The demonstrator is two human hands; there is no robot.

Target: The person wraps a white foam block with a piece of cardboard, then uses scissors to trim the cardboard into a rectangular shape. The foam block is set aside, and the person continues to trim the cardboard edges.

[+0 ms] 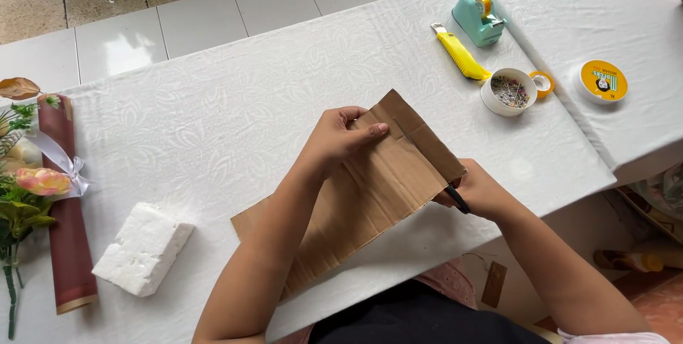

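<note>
The cardboard sheet (377, 187) is pinched at its far edge by the left hand (341, 138); black-handled scissors (457, 198) are gripped by the right hand (480, 191) at its right edge.

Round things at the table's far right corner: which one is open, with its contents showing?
The white round bowl beside the yellow utility knife: open-topped, full of small pins. The white-and-yellow round tin is lidded; the small tape roll is just a ring.

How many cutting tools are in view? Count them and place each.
2: a yellow utility knife on the table beside the teal tape dispenser, and black-handled scissors in the right hand, mostly hidden by the cardboard.
</note>
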